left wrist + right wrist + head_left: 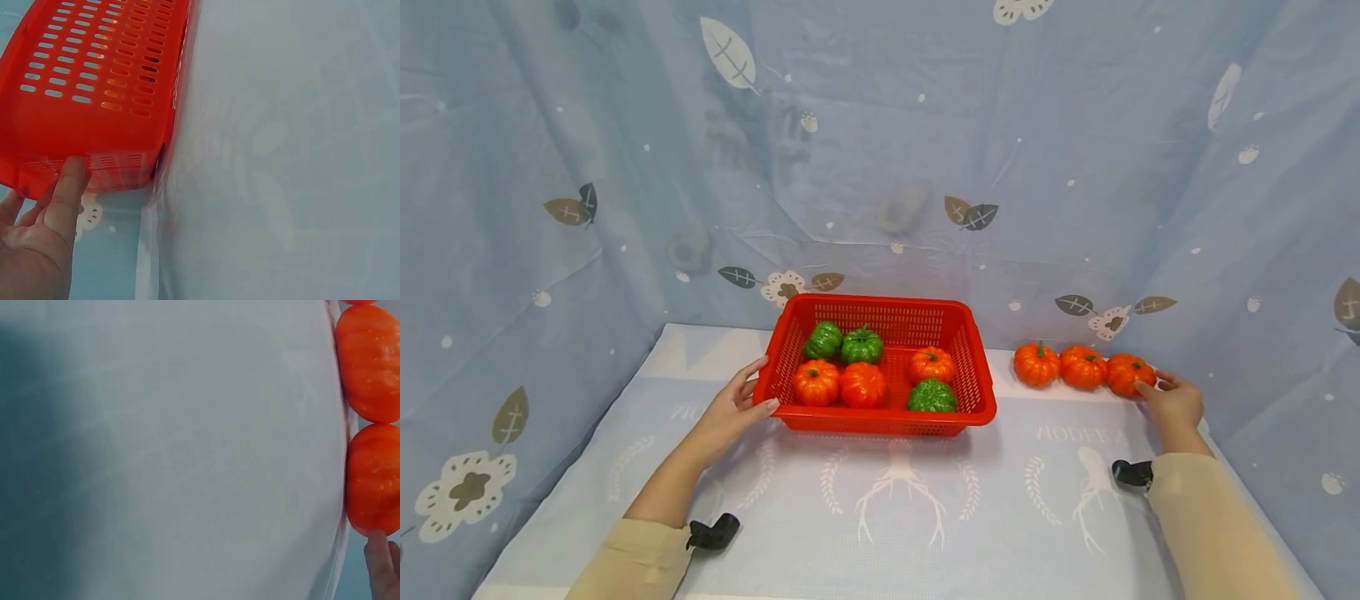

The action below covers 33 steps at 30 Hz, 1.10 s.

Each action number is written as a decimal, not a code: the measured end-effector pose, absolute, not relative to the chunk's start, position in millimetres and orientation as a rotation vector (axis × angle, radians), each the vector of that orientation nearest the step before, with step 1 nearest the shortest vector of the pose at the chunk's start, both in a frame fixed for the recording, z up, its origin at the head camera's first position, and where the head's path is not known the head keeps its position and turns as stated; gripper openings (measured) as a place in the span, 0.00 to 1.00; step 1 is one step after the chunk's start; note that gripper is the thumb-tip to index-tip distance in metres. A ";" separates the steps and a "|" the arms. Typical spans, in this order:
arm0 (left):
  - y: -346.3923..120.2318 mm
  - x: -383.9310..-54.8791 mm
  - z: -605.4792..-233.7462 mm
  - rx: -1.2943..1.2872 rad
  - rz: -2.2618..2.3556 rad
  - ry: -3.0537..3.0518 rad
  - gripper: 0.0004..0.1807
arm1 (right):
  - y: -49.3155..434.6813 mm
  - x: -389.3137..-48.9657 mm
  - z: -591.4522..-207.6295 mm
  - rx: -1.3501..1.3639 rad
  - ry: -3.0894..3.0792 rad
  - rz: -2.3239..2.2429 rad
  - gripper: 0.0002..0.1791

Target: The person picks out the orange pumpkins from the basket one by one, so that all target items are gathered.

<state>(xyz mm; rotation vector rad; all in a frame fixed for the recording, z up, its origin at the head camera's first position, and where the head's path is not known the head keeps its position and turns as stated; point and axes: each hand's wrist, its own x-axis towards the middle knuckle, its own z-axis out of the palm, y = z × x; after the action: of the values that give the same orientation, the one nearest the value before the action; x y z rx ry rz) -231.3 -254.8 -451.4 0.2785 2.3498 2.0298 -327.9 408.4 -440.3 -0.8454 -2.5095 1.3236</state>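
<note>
Red slotted basket (880,422), fingers (378,553) touching ribbed pumpkin (1129,374)

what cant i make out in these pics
- Head: front green pumpkin, base hidden by the basket.
- Left wrist: pumpkins inside, mostly hidden by the basket's wall.
- Right wrist: most of the right hand, cut off by the frame.
- Right wrist: topmost pumpkin, nearly all cut off by the top edge.
</note>
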 end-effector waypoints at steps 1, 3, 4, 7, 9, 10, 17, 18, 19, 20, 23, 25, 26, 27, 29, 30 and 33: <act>-254.8 -231.3 -451.5 0.276 2.029 2.350 0.44 | 408.6 -327.2 -440.2 -0.850 -2.505 1.327 0.33; -254.9 -231.3 -451.7 0.269 2.026 2.350 0.45 | 408.7 -325.5 -439.7 -0.863 -2.493 1.324 0.33; -255.0 -231.6 -452.0 0.266 2.026 2.351 0.45 | 408.7 -324.6 -439.4 -0.873 -2.481 1.330 0.33; -254.5 -232.0 -452.7 0.263 2.025 2.352 0.45 | 407.7 -320.1 -438.4 -0.893 -2.459 1.346 0.32; -254.6 -232.3 -452.9 0.266 2.022 2.352 0.45 | 405.5 -315.6 -437.6 -0.889 -2.453 1.346 0.32; -254.6 -232.5 -452.9 0.264 2.020 2.356 0.45 | 404.3 -313.1 -437.3 -0.881 -2.456 1.338 0.32; -254.6 -231.8 -451.2 0.260 2.000 2.372 0.45 | 390.3 -292.0 -430.1 -0.803 -2.463 1.280 0.32; -254.5 -231.8 -451.1 0.260 1.999 2.371 0.45 | 387.8 -288.8 -428.7 -0.794 -2.465 1.276 0.32; -254.4 -231.8 -451.1 0.261 2.001 2.369 0.45 | 384.9 -285.4 -427.2 -0.782 -2.464 1.272 0.32; -254.3 -231.8 -451.2 0.262 2.001 2.367 0.45 | 382.1 -282.1 -425.8 -0.769 -2.465 1.272 0.32; -253.9 -231.8 -450.7 0.264 2.003 2.359 0.45 | 371.2 -273.0 -421.6 -0.736 -2.451 1.282 0.32; -253.4 -231.8 -450.2 0.259 2.002 2.361 0.45 | 362.2 -267.9 -418.3 -0.694 -2.435 1.299 0.31; -253.2 -231.5 -449.6 0.257 2.000 2.364 0.45 | 357.9 -265.8 -416.5 -0.667 -2.431 1.310 0.32; -253.1 -231.1 -449.1 0.255 1.997 2.367 0.45 | 352.6 -263.8 -414.4 -0.640 -2.424 1.318 0.32; -252.8 -230.4 -448.0 0.244 1.987 2.379 0.46 | 342.0 -260.4 -409.3 -0.566 -2.409 1.333 0.31; -252.9 -230.2 -447.8 0.237 1.983 2.385 0.46 | 336.4 -258.9 -406.8 -0.530 -2.400 1.340 0.31; -252.8 -229.9 -447.2 0.227 1.973 2.392 0.46 | 319.5 -254.6 -399.7 -0.420 -2.384 1.329 0.29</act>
<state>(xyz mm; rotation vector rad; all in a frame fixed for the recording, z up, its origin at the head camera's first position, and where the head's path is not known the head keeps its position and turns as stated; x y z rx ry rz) -229.9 -252.8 -447.2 0.2274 2.3918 1.9733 -254.6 319.5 -399.7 -0.4202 -2.3845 1.3294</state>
